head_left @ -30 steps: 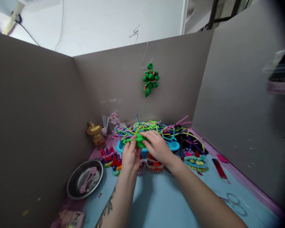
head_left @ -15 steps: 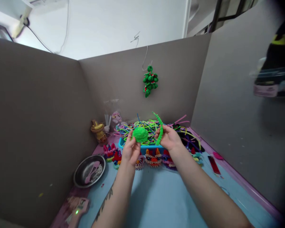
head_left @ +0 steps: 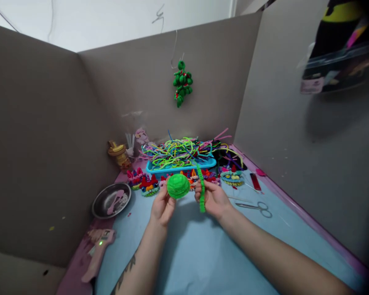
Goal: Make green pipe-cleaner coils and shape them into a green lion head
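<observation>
Fuzzy green dome (head_left: 178, 186) and ridged green strip (head_left: 202, 192) held up over a blue work surface (head_left: 199, 258)

The dome is bright green and rounded, its fuzzy surface marked by rows that run around it. It sits in front of the person, above the middle of the surface, with the fingers of the left hand (head_left: 163, 207) gripping its left edge. Just beside it, apart from it, the strip stands nearly upright: narrow, the same vivid green, crimped into small ridges along its length, and thinner toward the top. The right hand's (head_left: 214, 198) fingers are closed around it.

Behind the hands, a row of colourful fuzzy figures (head_left: 149, 185) stands before a blue tray (head_left: 184, 169) heaped with bright fuzzy stems (head_left: 175, 152). Scissors (head_left: 256, 208) lie to the right. On the left are a metal bowl (head_left: 102, 198) holding a pink spoon (head_left: 115, 200), and a pink glue gun (head_left: 95, 258) with a lit green light. A dark green ornament (head_left: 182, 84) hangs against the grey back panel (head_left: 135, 78).
</observation>
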Demonstrator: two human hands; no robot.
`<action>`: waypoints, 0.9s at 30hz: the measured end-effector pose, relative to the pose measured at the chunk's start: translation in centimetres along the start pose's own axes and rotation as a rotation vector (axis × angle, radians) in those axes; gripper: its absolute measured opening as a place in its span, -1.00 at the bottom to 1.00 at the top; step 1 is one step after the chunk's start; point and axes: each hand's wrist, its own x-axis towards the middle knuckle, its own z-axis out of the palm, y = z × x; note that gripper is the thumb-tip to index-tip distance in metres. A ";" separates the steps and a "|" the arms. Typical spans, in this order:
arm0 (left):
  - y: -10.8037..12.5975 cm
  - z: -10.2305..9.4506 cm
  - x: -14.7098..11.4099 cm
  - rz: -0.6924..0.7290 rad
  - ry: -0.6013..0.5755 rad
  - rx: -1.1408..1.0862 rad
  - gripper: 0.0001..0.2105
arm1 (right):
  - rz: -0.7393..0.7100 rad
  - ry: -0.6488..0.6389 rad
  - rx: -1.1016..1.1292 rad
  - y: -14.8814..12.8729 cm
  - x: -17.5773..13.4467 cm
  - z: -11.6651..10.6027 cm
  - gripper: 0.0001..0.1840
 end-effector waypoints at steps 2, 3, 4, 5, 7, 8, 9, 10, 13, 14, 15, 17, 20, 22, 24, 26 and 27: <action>-0.7 -0.7 0.2 0.070 -0.079 0.071 -0.62 | -0.040 -0.005 0.004 0.5 0.0 -0.6 -0.82; -1.0 -1.1 0.3 0.112 -0.111 0.116 -0.58 | -0.084 -0.015 -0.018 0.7 0.0 -0.9 -0.87; -1.3 -1.4 0.4 0.147 -0.123 0.159 -0.53 | -0.144 -0.029 -0.064 0.8 0.1 -1.2 -0.94; -1.7 -1.7 0.4 0.173 -0.115 0.196 -0.49 | -0.217 -0.044 -0.133 0.9 0.1 -1.5 -0.97; -2.5 -2.2 0.3 0.193 -0.079 0.258 -0.43 | -0.378 -0.062 -0.340 1.0 0.2 -2.0 -0.87; -3.0 -2.3 0.2 0.187 -0.066 0.280 -0.41 | -0.460 -0.054 -0.461 1.1 0.2 -2.1 -0.85; -3.4 -2.4 0.1 0.168 -0.057 0.299 -0.40 | -0.545 -0.033 -0.593 1.1 0.1 -2.2 -0.85; -3.9 -2.4 -0.1 0.142 -0.052 0.314 -0.38 | -0.640 -0.003 -0.734 1.2 -0.1 -2.1 -0.86; -5.1 -2.3 -0.7 0.078 -0.042 0.323 -0.37 | -0.950 0.044 -1.180 1.3 -0.5 -1.9 -0.94; -5.4 -2.2 -0.9 0.063 -0.041 0.319 -0.39 | -1.025 0.014 -1.301 1.4 -0.7 -1.9 -0.94; -5.6 -2.2 -1.0 0.053 -0.043 0.312 -0.41 | -1.079 -0.030 -1.395 1.4 -0.8 -1.9 -0.90; -6.0 -2.3 -1.1 0.045 -0.058 0.301 -0.45 | -1.138 -0.129 -1.503 1.5 -0.9 -2.1 -0.81; -6.2 -2.4 -1.1 0.060 -0.078 0.300 -0.45 | -1.161 -0.247 -1.595 1.4 -0.9 -2.5 -0.71; -6.3 -2.5 -1.1 0.077 -0.065 0.315 -0.44 | -1.152 -0.317 -1.643 1.2 -0.9 -2.7 -0.67; -6.3 -2.5 -1.1 0.097 -0.045 0.341 -0.43 | -1.121 -0.354 -1.660 0.9 -1.0 -2.8 -0.64; -6.4 -2.5 -1.1 0.123 -0.043 0.372 -0.41 | -1.098 -0.351 -1.667 0.5 -1.0 -2.8 -0.66; -6.5 -2.5 -1.2 0.139 -0.050 0.386 -0.41 | -1.095 -0.345 -1.677 0.3 -1.0 -2.8 -0.69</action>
